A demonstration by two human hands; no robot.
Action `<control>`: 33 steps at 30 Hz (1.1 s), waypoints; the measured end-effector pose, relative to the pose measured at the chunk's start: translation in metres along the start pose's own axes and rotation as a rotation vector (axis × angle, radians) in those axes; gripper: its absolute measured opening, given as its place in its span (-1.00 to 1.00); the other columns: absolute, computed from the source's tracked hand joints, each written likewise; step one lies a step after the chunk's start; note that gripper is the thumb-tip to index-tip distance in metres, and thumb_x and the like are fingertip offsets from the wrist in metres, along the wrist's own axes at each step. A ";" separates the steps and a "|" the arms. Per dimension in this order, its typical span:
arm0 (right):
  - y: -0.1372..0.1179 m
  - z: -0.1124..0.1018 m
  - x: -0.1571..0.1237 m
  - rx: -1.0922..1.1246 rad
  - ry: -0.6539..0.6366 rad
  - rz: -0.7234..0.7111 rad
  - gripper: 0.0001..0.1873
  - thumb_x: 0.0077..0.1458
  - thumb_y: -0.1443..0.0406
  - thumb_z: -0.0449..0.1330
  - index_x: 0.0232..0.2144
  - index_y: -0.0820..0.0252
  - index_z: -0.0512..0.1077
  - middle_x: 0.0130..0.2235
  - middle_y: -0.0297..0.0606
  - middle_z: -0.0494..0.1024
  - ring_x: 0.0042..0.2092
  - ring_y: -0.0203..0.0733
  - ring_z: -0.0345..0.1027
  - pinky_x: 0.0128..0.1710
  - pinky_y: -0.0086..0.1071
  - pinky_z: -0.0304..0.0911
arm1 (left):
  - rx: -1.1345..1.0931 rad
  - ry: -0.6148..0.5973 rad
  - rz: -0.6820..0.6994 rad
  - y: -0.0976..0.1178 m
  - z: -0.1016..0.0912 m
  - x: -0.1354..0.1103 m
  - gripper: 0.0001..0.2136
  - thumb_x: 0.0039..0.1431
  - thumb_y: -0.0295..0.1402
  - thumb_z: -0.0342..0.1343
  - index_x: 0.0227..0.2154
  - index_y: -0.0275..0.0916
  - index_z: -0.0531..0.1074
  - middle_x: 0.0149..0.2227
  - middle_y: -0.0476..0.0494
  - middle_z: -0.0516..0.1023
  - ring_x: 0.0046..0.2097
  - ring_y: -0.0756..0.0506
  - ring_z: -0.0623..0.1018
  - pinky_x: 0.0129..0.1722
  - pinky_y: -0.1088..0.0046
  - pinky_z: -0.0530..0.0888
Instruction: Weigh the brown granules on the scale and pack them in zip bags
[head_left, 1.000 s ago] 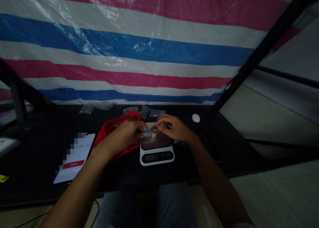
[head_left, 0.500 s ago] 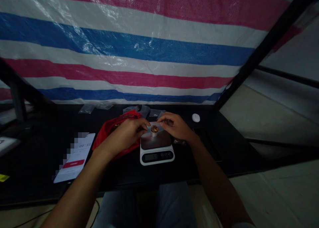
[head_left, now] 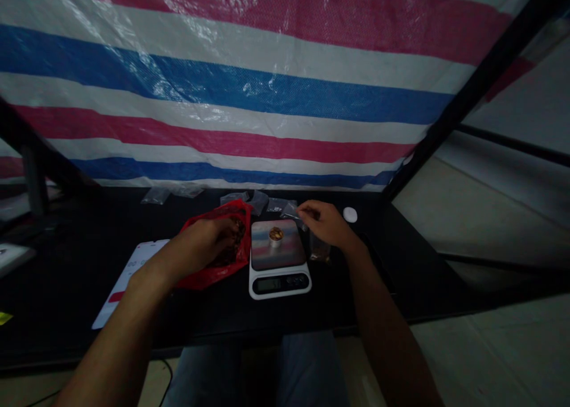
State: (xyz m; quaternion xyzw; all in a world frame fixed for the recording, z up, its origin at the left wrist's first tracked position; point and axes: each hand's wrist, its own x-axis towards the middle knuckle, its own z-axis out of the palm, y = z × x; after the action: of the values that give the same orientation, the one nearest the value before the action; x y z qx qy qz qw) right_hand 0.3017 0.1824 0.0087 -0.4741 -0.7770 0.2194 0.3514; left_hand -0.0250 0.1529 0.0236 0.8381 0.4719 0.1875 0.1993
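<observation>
Our left hand (head_left: 207,247) in the red plastic bag (head_left: 209,281), fingers curled, grip unclear; our right hand (head_left: 323,224) pinching a clear bag (head_left: 290,210) beside the kitchen scale (head_left: 279,285).

The red plastic bag (head_left: 241,248) lay crumpled under the left hand (head_left: 200,245), its fingers sunk into the bag's brown contents. A small white cup (head_left: 276,237) filled with brown pieces stood upright on the digital scale (head_left: 279,283), between the hands and touching neither. The right hand (head_left: 323,223) pinched the edge of a small clear plastic bag (head_left: 291,211).
</observation>
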 end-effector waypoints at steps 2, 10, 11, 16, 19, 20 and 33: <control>0.007 -0.011 -0.001 -0.098 -0.051 0.147 -0.83 0.19 0.41 0.19 -0.30 0.20 0.60 -0.29 -0.23 0.68 -0.26 -0.17 0.50 -0.26 -0.35 0.29 | 0.028 -0.021 -0.016 0.001 0.004 0.000 -0.76 0.34 -0.34 0.02 -0.17 -0.09 0.62 -0.21 -0.09 0.74 -0.25 -0.14 0.70 -0.28 0.45 0.50; 0.023 -0.030 -0.008 -0.219 -0.213 0.383 -0.88 -0.01 0.43 0.27 -0.53 0.22 0.57 -0.43 -0.22 0.65 -0.38 -0.18 0.48 -0.38 -0.39 0.24 | 0.016 0.054 -0.002 0.028 0.011 0.008 -0.71 0.40 -0.31 -0.08 -0.08 -0.15 0.56 -0.04 -0.18 0.69 -0.03 -0.23 0.66 -0.03 0.25 0.51; 0.022 -0.030 -0.008 -0.218 -0.230 0.389 -0.86 -0.01 0.42 0.27 -0.58 0.21 0.54 -0.48 -0.25 0.62 -0.41 -0.19 0.45 -0.40 -0.39 0.22 | -0.006 0.071 0.004 0.032 0.012 0.008 -0.71 0.42 -0.30 -0.09 -0.06 -0.16 0.55 -0.02 -0.19 0.68 0.00 -0.24 0.66 -0.01 0.24 0.51; 0.003 -0.042 -0.011 -0.116 -0.175 0.243 -0.86 0.06 0.38 0.23 -0.52 0.20 0.52 -0.48 -0.36 0.53 -0.40 -0.27 0.35 -0.37 -0.41 0.19 | -0.107 0.194 0.012 0.052 0.023 0.008 -0.66 0.47 -0.29 -0.13 0.09 -0.18 0.48 0.06 -0.21 0.64 0.08 -0.25 0.62 0.08 0.15 0.50; -0.011 -0.049 -0.016 0.072 -0.012 -0.039 -0.85 0.13 0.27 0.29 -0.46 0.20 0.57 -0.45 -0.36 0.50 -0.43 -0.29 0.29 -0.42 -0.40 0.17 | -0.093 0.331 0.086 0.069 0.033 0.011 -0.66 0.45 -0.19 -0.02 0.11 -0.23 0.47 0.02 -0.24 0.63 0.08 -0.25 0.61 0.08 0.14 0.52; -0.015 -0.049 -0.017 0.128 0.043 -0.129 -0.84 0.14 0.25 0.32 -0.44 0.19 0.60 -0.45 -0.35 0.49 -0.44 -0.29 0.29 -0.43 -0.40 0.16 | -0.073 0.373 0.131 0.076 0.037 0.012 -0.64 0.42 -0.16 0.05 0.12 -0.24 0.46 0.06 -0.25 0.61 0.12 -0.26 0.59 0.12 0.13 0.50; -0.047 0.007 -0.016 0.414 0.012 -0.405 -0.83 0.28 0.26 0.31 -0.12 0.06 0.69 -0.23 -0.24 0.68 -0.26 -0.21 0.53 -0.29 -0.31 0.39 | -0.118 0.446 0.057 0.097 0.056 0.014 -0.62 0.33 -0.30 0.14 0.15 -0.30 0.45 0.08 -0.30 0.64 0.09 -0.29 0.64 0.12 0.09 0.56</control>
State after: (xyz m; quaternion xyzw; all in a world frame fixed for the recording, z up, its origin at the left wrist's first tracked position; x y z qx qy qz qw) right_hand 0.2739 0.1464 0.0302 -0.2289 -0.7924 0.2959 0.4818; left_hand 0.0793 0.1098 0.0273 0.7758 0.4687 0.4008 0.1334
